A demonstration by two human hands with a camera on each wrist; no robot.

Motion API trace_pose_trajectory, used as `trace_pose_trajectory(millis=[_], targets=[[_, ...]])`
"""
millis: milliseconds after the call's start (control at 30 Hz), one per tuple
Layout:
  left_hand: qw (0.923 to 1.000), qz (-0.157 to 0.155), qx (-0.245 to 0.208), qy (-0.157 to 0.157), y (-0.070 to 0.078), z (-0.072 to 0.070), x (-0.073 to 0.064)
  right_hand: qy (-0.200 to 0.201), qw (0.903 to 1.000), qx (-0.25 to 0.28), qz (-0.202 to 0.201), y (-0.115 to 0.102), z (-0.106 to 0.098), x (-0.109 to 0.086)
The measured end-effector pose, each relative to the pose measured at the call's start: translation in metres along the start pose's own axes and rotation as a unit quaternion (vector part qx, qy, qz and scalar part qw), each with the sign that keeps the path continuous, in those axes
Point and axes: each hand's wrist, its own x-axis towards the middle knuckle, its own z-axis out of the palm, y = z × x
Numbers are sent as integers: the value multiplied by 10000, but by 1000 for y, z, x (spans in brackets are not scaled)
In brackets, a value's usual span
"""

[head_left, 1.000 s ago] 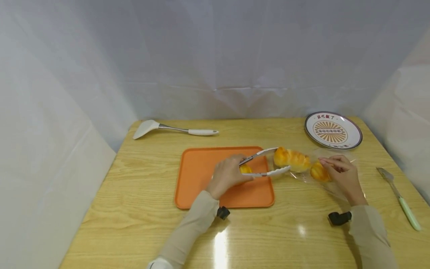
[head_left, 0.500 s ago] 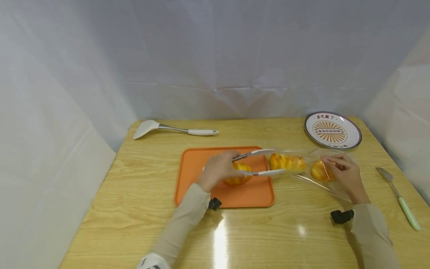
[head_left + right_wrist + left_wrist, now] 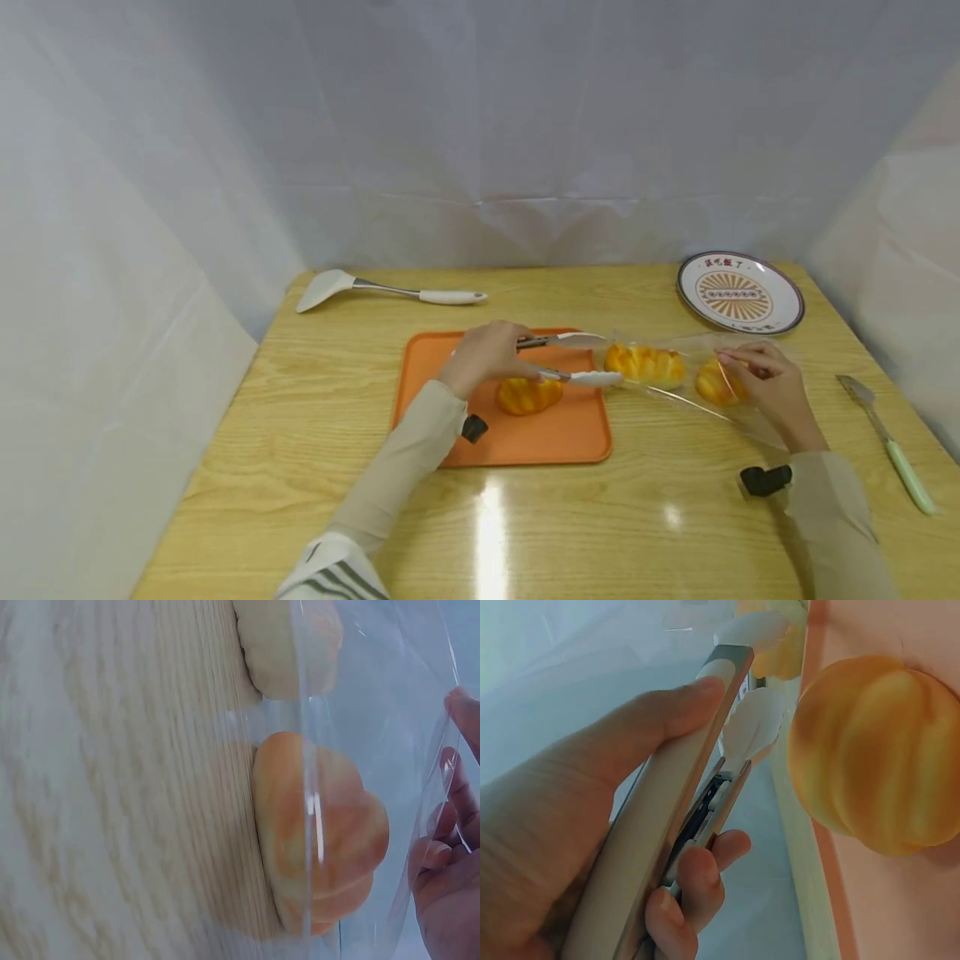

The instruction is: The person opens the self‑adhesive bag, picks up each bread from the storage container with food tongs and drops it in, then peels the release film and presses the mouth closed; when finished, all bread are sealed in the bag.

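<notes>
My left hand [image 3: 486, 360] grips white-handled food tongs [image 3: 649, 847] over the orange tray [image 3: 555, 450]. The tongs' white scalloped tips are spread apart, just left of a long golden bread [image 3: 645, 365]. A rounded bread [image 3: 877, 757] sits on the tray, below the left hand. At the right, my right hand [image 3: 772, 390] pinches the edge of a clear plastic bag [image 3: 382, 705] between thumb and fingers. Its film covers a small round bread [image 3: 319, 832] and at least part of the long one. Whether the tong tips touch the film I cannot tell.
A white spatula [image 3: 382, 289] lies at the back left of the wooden table [image 3: 300, 458]. At the back right stands a patterned plate [image 3: 738, 292]. A green-handled utensil with a metal head [image 3: 888, 446] lies near the right edge.
The left hand and tongs have drawn back leftward from around the long bread, uncovering the bread on the tray. The long bread shifted slightly left. The right hand keeps its pinch, nearly still.
</notes>
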Motion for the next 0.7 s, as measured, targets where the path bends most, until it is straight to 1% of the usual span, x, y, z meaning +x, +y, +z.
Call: trace_pose_trajectory(millis=[133, 233, 333, 433, 533, 700], targets=[[9999, 48, 11, -127, -2, 0, 4, -112, 9999, 42, 102, 9, -3, 0], [9998, 85, -9, -171, -3, -1, 5, -112, 9999, 71, 0, 11, -6, 1], [9997, 92, -63, -234, -4, -2, 5, -104, 9996, 209, -137, 12, -7, 2], [9996, 93, -36, -275, -3, -1, 5, -80, 9992, 331, -189, 14, -7, 3], [9996, 88, 14, -274, -2, 1, 7, -76, 9990, 356, -248, 15, -6, 3], [9998, 78, 13, -184, -3, 7, 7, -129, 9991, 291, -290, 17, -6, 1]])
